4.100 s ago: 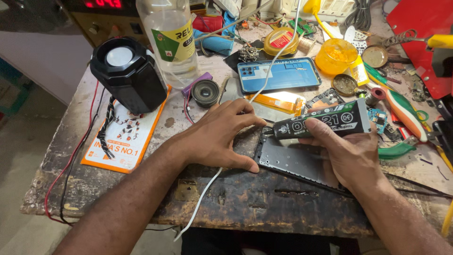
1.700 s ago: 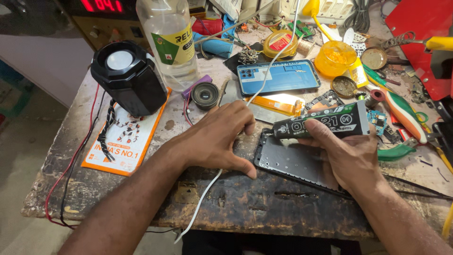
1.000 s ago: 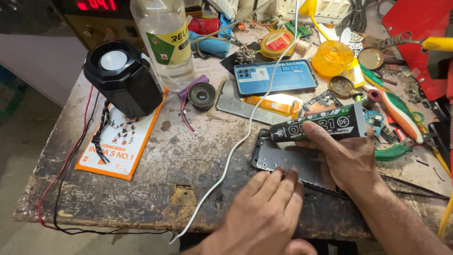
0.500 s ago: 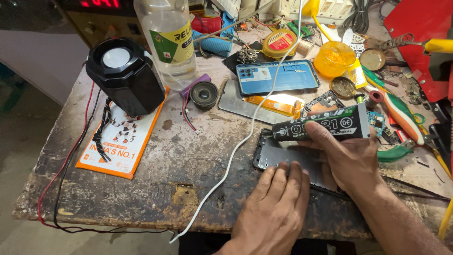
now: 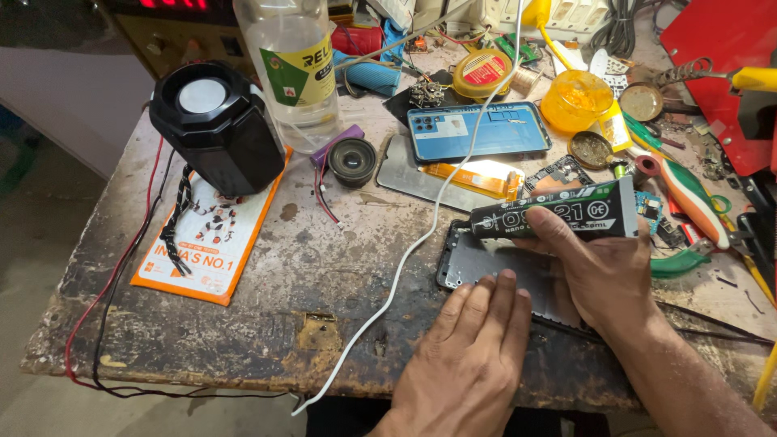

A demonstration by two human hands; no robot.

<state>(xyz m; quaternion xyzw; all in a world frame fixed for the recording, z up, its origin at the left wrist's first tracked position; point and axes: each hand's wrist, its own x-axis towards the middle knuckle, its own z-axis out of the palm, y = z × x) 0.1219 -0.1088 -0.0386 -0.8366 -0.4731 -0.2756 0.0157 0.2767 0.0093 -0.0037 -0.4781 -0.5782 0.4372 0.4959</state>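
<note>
My right hand (image 5: 595,271) grips a black glue tube (image 5: 558,214), its nozzle pointing left at the top left corner of a grey phone frame (image 5: 477,263) lying flat on the worn bench. My left hand (image 5: 473,356) lies palm down, fingers together, with its fingertips pressing the frame's near edge. Most of the frame's right part is hidden under both hands.
A white cable (image 5: 421,243) runs diagonally across the bench past the frame. Behind are a blue phone back cover (image 5: 477,129), a metal plate (image 5: 413,174), a small round speaker (image 5: 352,159), a black speaker box (image 5: 218,129), a clear bottle (image 5: 291,69), an orange booklet (image 5: 206,243), and screwdrivers (image 5: 684,202).
My left hand left the upper left of the frame, drew back toward the bench's near edge, then came forward onto the frame's near edge. The right hand kept the tube at the frame.
</note>
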